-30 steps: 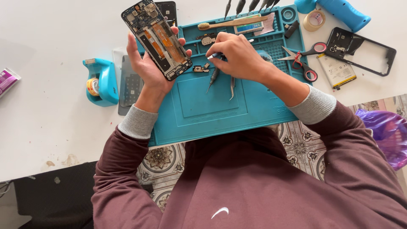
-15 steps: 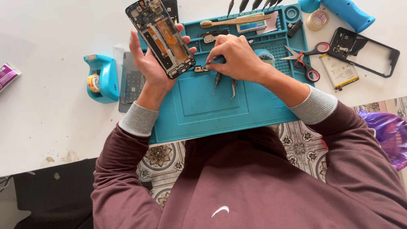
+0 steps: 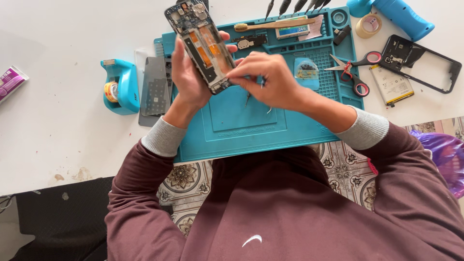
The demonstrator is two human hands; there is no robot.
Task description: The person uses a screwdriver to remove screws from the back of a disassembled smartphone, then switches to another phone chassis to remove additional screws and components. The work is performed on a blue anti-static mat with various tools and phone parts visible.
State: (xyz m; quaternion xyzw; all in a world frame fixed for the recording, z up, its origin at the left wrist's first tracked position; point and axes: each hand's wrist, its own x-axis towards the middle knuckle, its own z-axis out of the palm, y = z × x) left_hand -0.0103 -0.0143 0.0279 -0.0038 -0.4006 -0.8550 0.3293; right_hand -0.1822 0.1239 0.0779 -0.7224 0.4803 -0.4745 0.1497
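Left hand closed around opened phone, tilted above teal repair mat on desk. Right hand fingertips pinched at phone's lower edge; pinched item too small to tell.

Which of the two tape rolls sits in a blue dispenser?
The roll at the left, on the white table, sits inside the blue dispenser. The other roll lies loose at the top right, beside the mat.

An opened phone, back cover off, orange and black innards showing, is held tilted above the teal mat; a small part, perhaps a screw, touches its lower end.
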